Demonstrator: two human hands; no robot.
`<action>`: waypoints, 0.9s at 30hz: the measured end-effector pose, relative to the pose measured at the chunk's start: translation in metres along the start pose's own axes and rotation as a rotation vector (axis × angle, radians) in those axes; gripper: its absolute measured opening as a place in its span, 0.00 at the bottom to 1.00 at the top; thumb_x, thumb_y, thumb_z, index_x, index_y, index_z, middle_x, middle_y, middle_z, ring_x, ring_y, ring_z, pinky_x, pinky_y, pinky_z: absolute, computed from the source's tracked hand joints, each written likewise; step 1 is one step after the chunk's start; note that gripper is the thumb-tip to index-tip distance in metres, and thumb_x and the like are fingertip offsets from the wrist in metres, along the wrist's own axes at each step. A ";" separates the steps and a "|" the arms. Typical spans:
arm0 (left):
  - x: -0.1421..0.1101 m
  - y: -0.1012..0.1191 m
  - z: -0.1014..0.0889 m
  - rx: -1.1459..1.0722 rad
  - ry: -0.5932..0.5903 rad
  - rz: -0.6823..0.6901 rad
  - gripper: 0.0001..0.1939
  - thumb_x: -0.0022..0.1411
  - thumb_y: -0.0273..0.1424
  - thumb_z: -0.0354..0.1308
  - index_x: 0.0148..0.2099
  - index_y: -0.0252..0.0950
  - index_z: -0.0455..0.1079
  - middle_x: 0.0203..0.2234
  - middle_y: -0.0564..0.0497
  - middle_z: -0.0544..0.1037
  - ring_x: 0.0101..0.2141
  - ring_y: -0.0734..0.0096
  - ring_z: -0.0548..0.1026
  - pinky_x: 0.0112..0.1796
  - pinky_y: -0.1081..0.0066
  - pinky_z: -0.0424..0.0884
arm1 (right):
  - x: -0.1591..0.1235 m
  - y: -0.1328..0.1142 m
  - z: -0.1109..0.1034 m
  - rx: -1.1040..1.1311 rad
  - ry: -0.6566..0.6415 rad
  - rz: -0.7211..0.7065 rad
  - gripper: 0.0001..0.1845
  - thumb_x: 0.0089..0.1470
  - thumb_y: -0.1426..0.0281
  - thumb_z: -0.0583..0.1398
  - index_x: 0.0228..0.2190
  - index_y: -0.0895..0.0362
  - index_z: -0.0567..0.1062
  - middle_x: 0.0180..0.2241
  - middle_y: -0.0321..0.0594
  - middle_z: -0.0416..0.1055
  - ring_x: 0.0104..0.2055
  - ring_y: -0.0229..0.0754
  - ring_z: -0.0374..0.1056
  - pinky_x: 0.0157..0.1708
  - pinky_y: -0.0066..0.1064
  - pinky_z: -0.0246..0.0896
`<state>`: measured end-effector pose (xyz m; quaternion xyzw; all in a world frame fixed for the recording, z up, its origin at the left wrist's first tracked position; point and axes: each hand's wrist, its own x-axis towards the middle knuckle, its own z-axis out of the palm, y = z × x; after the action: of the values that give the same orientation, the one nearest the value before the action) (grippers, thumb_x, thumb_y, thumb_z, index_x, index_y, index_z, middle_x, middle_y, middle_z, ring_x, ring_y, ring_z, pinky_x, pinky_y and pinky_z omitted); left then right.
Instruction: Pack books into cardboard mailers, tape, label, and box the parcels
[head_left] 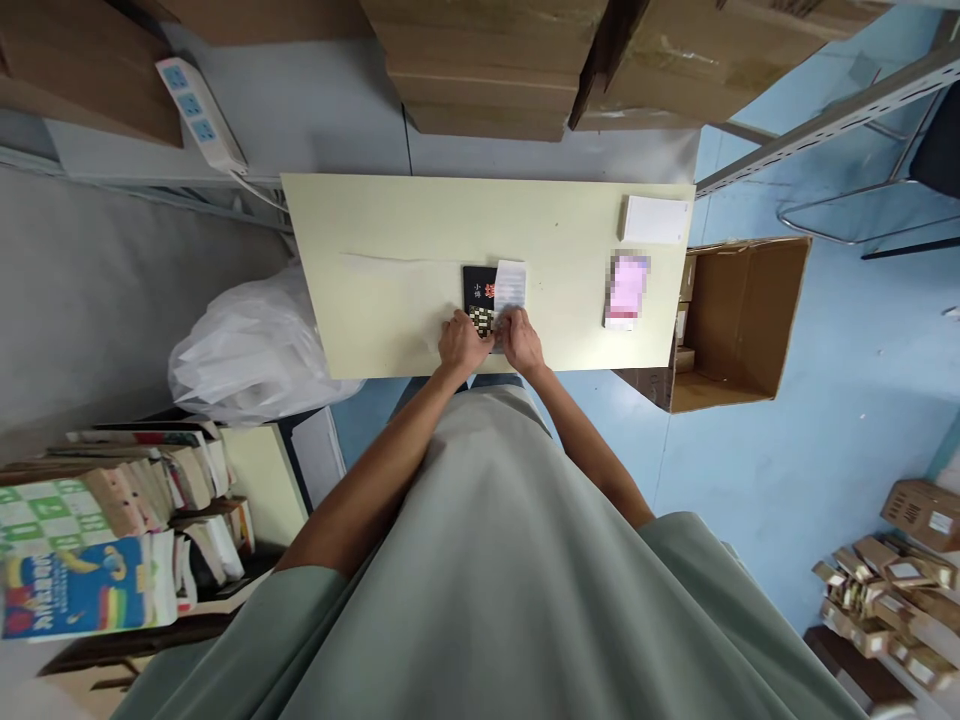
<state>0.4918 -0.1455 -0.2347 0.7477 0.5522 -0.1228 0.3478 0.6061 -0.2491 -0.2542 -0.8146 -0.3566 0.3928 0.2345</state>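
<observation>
A small black book (pixel 478 288) with white and red characters and a gold pattern on its cover lies near the front edge of the pale table. Over its right side is a white printed slip of paper (pixel 511 284). My left hand (pixel 463 343) is closed at the lower left of the book, fingertips curled onto its lower edge. At the slip's lower end, my right hand (pixel 523 342) pinches the paper between thumb and fingers. Both hands nearly meet, and they hide the bottom edges of book and slip.
The pale table (pixel 375 220) also bears a white stack of paper (pixel 655 219) and a blurred pink item (pixel 628 287) at the right. An open carton (pixel 750 320) stands right of it. A white plastic bag (pixel 240 345) bulges at the left, above stacked books (pixel 142 480). Cardboard boxes (pixel 487 70) line the back.
</observation>
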 end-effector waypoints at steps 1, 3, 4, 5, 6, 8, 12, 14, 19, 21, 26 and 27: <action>-0.001 0.003 0.002 0.033 0.006 0.000 0.34 0.62 0.46 0.75 0.59 0.30 0.69 0.52 0.27 0.81 0.60 0.31 0.75 0.58 0.50 0.73 | 0.003 0.001 -0.005 0.006 -0.028 0.010 0.15 0.79 0.60 0.47 0.53 0.52 0.69 0.56 0.51 0.74 0.53 0.54 0.75 0.56 0.48 0.74; -0.002 0.007 0.004 0.077 -0.007 -0.008 0.33 0.64 0.47 0.73 0.60 0.31 0.68 0.54 0.27 0.80 0.61 0.33 0.74 0.60 0.50 0.71 | 0.013 0.002 -0.017 -0.001 -0.061 0.053 0.14 0.78 0.57 0.50 0.52 0.51 0.68 0.52 0.50 0.78 0.49 0.55 0.77 0.54 0.50 0.75; -0.003 0.007 0.005 0.088 -0.023 -0.014 0.32 0.65 0.47 0.73 0.60 0.31 0.68 0.54 0.28 0.79 0.61 0.34 0.74 0.62 0.49 0.70 | 0.018 0.002 -0.024 -0.008 -0.042 0.085 0.14 0.78 0.56 0.51 0.52 0.51 0.68 0.50 0.49 0.79 0.48 0.55 0.77 0.53 0.50 0.75; -0.003 0.007 0.005 0.091 -0.040 -0.017 0.31 0.66 0.46 0.73 0.59 0.31 0.69 0.54 0.29 0.79 0.61 0.35 0.74 0.63 0.49 0.69 | 0.025 0.001 -0.031 -0.012 0.004 0.122 0.15 0.77 0.54 0.52 0.51 0.51 0.68 0.49 0.49 0.80 0.48 0.55 0.77 0.54 0.50 0.75; -0.003 0.006 0.006 0.085 -0.053 -0.019 0.29 0.66 0.45 0.73 0.58 0.32 0.70 0.54 0.30 0.79 0.61 0.36 0.74 0.64 0.49 0.69 | 0.032 0.001 -0.038 -0.012 0.066 0.161 0.16 0.77 0.54 0.53 0.52 0.52 0.69 0.50 0.50 0.80 0.49 0.55 0.77 0.55 0.50 0.74; -0.004 0.006 0.006 0.059 -0.060 -0.028 0.24 0.65 0.41 0.74 0.55 0.34 0.71 0.54 0.32 0.78 0.61 0.37 0.73 0.65 0.49 0.67 | 0.048 -0.001 -0.051 0.003 0.181 0.235 0.17 0.75 0.53 0.56 0.52 0.52 0.70 0.54 0.53 0.80 0.52 0.54 0.77 0.57 0.50 0.73; -0.008 0.011 0.008 -0.007 -0.042 -0.088 0.12 0.66 0.34 0.72 0.47 0.38 0.75 0.53 0.35 0.76 0.61 0.40 0.71 0.63 0.51 0.68 | 0.077 -0.007 -0.065 0.034 0.173 0.339 0.15 0.70 0.53 0.62 0.44 0.52 0.75 0.49 0.52 0.82 0.52 0.56 0.77 0.57 0.50 0.73; -0.009 0.018 0.009 -0.052 -0.047 -0.150 0.07 0.66 0.32 0.71 0.45 0.40 0.77 0.54 0.37 0.75 0.61 0.41 0.69 0.61 0.51 0.69 | 0.086 -0.010 -0.067 0.027 0.124 0.368 0.15 0.69 0.53 0.63 0.38 0.51 0.75 0.44 0.50 0.83 0.49 0.56 0.78 0.55 0.49 0.74; -0.011 0.034 0.005 -0.154 -0.051 -0.293 0.07 0.64 0.28 0.71 0.45 0.41 0.82 0.57 0.37 0.73 0.61 0.38 0.68 0.58 0.50 0.71 | 0.093 -0.016 -0.072 0.008 0.079 0.335 0.16 0.68 0.53 0.62 0.31 0.50 0.73 0.37 0.46 0.82 0.45 0.54 0.78 0.53 0.45 0.74; -0.015 0.038 0.002 -0.160 -0.046 -0.264 0.06 0.67 0.33 0.71 0.46 0.40 0.82 0.58 0.35 0.73 0.63 0.36 0.67 0.58 0.48 0.71 | 0.094 -0.017 -0.072 0.000 0.096 0.320 0.16 0.66 0.54 0.62 0.31 0.50 0.73 0.36 0.46 0.82 0.45 0.54 0.78 0.53 0.45 0.73; -0.034 0.048 0.001 -0.069 -0.006 -0.017 0.25 0.63 0.53 0.73 0.48 0.37 0.79 0.60 0.32 0.72 0.64 0.32 0.68 0.63 0.44 0.69 | 0.098 -0.023 -0.071 -0.006 0.129 0.280 0.13 0.62 0.57 0.63 0.29 0.50 0.72 0.33 0.44 0.81 0.43 0.54 0.78 0.53 0.45 0.73; -0.037 0.050 0.002 -0.049 -0.014 0.007 0.28 0.62 0.54 0.74 0.50 0.36 0.78 0.60 0.31 0.72 0.63 0.32 0.70 0.63 0.44 0.70 | 0.099 -0.025 -0.071 -0.007 0.130 0.277 0.12 0.62 0.58 0.62 0.29 0.50 0.72 0.32 0.43 0.80 0.42 0.54 0.78 0.53 0.45 0.73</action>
<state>0.5245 -0.1818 -0.1954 0.7399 0.5501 -0.1133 0.3704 0.6964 -0.1646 -0.2429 -0.8804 -0.2262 0.3668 0.1979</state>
